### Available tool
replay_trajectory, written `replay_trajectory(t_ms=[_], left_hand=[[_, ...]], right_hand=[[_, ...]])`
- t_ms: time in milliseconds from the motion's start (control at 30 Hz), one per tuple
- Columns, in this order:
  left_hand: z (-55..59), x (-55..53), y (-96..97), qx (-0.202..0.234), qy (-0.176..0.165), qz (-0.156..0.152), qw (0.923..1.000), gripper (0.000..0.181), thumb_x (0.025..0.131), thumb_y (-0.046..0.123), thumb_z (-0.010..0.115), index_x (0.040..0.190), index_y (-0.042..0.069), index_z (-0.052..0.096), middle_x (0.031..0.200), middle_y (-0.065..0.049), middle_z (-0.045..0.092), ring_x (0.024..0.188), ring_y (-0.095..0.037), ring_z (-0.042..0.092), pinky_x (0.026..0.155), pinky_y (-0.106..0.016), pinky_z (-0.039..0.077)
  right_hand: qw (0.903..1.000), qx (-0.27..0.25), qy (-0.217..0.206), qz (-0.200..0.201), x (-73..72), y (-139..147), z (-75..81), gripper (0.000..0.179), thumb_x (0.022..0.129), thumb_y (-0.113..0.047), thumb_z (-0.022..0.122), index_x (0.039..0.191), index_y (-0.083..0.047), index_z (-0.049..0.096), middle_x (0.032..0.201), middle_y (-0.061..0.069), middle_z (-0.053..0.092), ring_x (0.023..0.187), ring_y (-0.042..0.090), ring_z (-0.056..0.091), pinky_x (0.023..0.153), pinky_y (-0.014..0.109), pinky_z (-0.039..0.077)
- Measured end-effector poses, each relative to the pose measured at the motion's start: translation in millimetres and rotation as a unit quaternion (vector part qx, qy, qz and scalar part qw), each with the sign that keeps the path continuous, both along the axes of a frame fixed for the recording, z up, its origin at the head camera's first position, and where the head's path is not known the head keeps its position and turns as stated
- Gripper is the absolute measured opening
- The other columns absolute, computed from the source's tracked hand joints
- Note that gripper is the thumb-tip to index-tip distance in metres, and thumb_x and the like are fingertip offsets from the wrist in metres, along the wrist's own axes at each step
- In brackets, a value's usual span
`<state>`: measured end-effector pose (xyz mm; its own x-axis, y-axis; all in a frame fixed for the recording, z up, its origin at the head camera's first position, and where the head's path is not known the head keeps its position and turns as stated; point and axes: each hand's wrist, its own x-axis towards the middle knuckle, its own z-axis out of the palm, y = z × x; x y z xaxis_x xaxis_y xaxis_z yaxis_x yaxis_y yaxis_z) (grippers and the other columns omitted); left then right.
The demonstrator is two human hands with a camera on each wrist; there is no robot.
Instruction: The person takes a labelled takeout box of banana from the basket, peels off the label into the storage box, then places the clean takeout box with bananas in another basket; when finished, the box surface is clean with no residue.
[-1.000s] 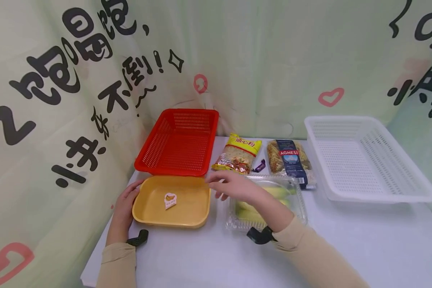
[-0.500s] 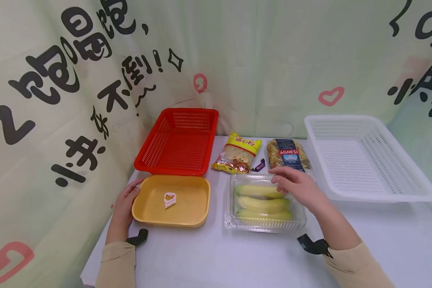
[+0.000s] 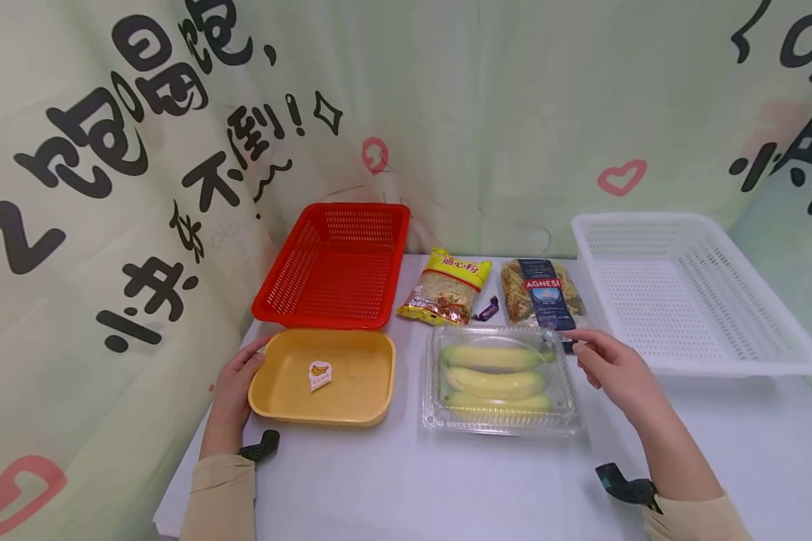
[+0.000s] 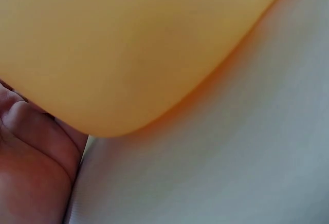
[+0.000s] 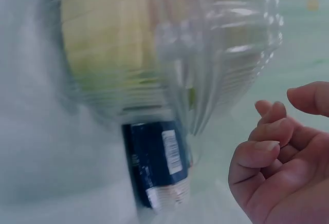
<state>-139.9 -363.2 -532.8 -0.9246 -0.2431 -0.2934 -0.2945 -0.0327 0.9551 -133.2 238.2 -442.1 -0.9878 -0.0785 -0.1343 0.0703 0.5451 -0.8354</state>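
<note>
My left hand rests against the left side of a yellow plastic tray, fingertips right at its rim. In the left wrist view the tray's smooth wall fills much of the picture, beside part of the palm. Inside the tray lies a small paper label with a banana picture. On the right, a lidded clear plastic box holds several bananas. My right hand hovers by the box's back right corner, index finger extended toward it. The right wrist view shows its other fingers loosely curled, holding nothing.
Behind the yellow tray stands a red basket. A yellow-topped pasta bag, a small purple-wrapped sweet and an Agnesi pasta bag lie behind the box. A white basket sits at the right. A printed curtain surrounds the table.
My right hand has moved right, from beside the yellow tray, across the box of bananas, to the box's back right corner. The left hand has stayed at the tray.
</note>
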Motion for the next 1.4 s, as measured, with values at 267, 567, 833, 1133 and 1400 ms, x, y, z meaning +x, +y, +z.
replay_trajectory(t_ms=[267, 567, 833, 1133, 1400], left_hand=[[2.1, -1.0, -0.7, -0.015, -0.003, -0.003, 0.9999, 0.046, 0.100, 0.038, 0.056, 0.144, 0.026, 0.052, 0.107, 0.004, 0.055, 0.094, -0.010, 0.056, 0.082, -0.013, 0.053], [13.8, 0.3, -0.7, 0.000, -0.013, 0.004, 0.9999, 0.046, 0.101, 0.033, 0.055, 0.146, 0.022, 0.051, 0.113, 0.010, 0.057, 0.100, -0.008, 0.056, 0.083, -0.013, 0.054], [20.6, 3.3, -8.0, -0.057, -0.001, 0.013, 0.9983, 0.050, 0.102, 0.043, 0.049, 0.145, 0.018, 0.051, 0.102, 0.009, 0.058, 0.096, -0.009, 0.054, 0.081, -0.012, 0.051], [54.4, 18.0, 10.5, -0.271, 0.020, 0.131, 0.9535, 0.039, 0.103, 0.038, 0.041, 0.128, 0.020, 0.064, 0.094, 0.004, 0.060, 0.090, -0.012, 0.052, 0.076, -0.017, 0.045], [94.1, 41.9, 109.4, -0.328, 0.257, 0.030, 0.9087, 0.024, 0.101, 0.014, 0.051, 0.116, 0.011, 0.070, 0.105, -0.006, 0.066, 0.096, -0.010, 0.054, 0.086, -0.012, 0.042]], right_hand=[[0.9992, -0.033, -0.021, -0.007, -2.0, 9.6, -21.6, 0.052, 0.104, -0.043, 0.042, 0.147, -0.014, 0.042, 0.075, 0.001, 0.047, 0.063, 0.018, 0.048, 0.057, 0.032, 0.043], [0.9947, -0.101, -0.011, 0.018, -9.6, 12.9, -42.4, 0.054, 0.106, -0.038, 0.041, 0.148, -0.006, 0.035, 0.082, 0.002, 0.046, 0.064, 0.013, 0.048, 0.058, 0.030, 0.048], [0.9912, -0.128, -0.021, 0.030, -13.4, 15.2, -56.0, 0.054, 0.106, -0.036, 0.041, 0.150, -0.006, 0.032, 0.087, 0.003, 0.045, 0.070, 0.013, 0.051, 0.061, 0.027, 0.050], [0.9910, -0.128, -0.009, 0.038, -13.0, 13.3, -58.7, 0.050, 0.106, -0.022, 0.041, 0.152, -0.005, 0.028, 0.085, -0.002, 0.049, 0.068, 0.013, 0.050, 0.060, 0.028, 0.050], [0.9920, -0.121, -0.002, 0.035, -14.9, 10.8, -64.6, 0.051, 0.106, -0.018, 0.043, 0.152, -0.004, 0.027, 0.086, -0.004, 0.049, 0.065, 0.010, 0.048, 0.059, 0.027, 0.049]])
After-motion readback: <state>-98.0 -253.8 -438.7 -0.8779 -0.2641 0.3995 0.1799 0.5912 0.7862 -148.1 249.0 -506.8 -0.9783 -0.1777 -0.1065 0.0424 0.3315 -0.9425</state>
